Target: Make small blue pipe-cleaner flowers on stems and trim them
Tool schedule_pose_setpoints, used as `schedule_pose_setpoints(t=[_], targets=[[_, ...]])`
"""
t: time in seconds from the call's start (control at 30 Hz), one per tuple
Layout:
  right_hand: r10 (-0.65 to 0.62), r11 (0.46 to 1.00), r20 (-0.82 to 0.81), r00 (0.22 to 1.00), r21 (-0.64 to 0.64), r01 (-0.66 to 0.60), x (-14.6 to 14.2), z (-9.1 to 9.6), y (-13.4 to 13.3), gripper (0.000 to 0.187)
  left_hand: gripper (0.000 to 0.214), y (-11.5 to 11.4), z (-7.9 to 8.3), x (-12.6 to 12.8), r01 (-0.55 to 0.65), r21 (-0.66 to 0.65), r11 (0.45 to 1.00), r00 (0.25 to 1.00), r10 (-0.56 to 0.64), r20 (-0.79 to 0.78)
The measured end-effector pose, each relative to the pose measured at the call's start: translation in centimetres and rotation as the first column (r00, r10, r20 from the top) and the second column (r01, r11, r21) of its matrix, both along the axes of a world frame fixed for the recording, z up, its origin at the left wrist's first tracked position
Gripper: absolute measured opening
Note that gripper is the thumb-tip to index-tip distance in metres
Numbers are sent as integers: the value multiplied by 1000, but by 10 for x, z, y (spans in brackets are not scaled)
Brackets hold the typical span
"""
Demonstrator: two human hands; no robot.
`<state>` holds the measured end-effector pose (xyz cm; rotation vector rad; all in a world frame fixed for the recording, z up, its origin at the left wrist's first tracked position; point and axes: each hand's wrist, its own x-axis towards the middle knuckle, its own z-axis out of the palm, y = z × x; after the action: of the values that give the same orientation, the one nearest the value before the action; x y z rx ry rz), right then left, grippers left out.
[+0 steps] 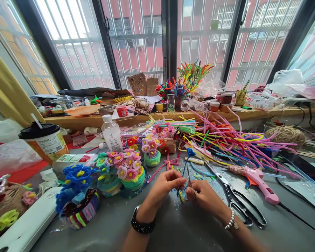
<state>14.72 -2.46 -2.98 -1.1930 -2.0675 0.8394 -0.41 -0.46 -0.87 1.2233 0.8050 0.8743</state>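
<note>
My left hand (pixel 166 186) and my right hand (pixel 203 196) meet over the grey table (pixel 178 227), both pinched on a thin blue pipe-cleaner flower stem (pixel 187 164) whose blue bloom stands up between them. A black watch sits on my left wrist and a bead bracelet on my right. Small blue and yellow snippets lie under my fingers.
Large scissors (pixel 233 196) and a pink glue gun (pixel 257 180) lie to the right. Pipe-cleaner flower pots (pixel 128 171) and a blue flower pot (pixel 77 196) stand left. A loose pipe-cleaner pile (pixel 225 140), a water bottle (pixel 112 134), a lidded cup (pixel 43 141) and twine (pixel 285 134) lie behind.
</note>
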Motion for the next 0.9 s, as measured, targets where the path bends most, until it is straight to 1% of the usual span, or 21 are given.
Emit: schedule_pose_setpoints(t=[0.13, 0.2, 0.3, 0.43, 0.63, 0.77, 0.9], targets=[[66, 998, 17, 998, -15, -66, -2, 1, -2, 77, 26, 0, 2, 0, -48, 11, 999, 999, 48, -2], [75, 997, 36, 997, -2, -75, -3, 3, -3, 77, 26, 0, 2, 0, -60, 17, 998, 998, 60, -2], [75, 997, 47, 996, 13, -76, -4, 6, -5, 77, 27, -1, 3, 1, -58, 7, 998, 998, 58, 10], [110, 994, 47, 993, 1, -110, -5, 7, -6, 78, 29, -2, 5, 2, -53, -11, 999, 999, 53, 8], [121, 992, 39, 992, 17, -122, -5, 2, -5, 75, 31, -3, 6, 3, -44, -26, 999, 999, 44, 11], [72, 996, 40, 997, 59, -74, -5, -4, -1, 69, 31, -1, 3, 2, -34, -31, 999, 999, 34, 7], [13, 997, 50, 999, 76, -17, -7, -7, 1, 67, 32, 0, 1, 1, -39, -22, 999, 999, 39, -6]])
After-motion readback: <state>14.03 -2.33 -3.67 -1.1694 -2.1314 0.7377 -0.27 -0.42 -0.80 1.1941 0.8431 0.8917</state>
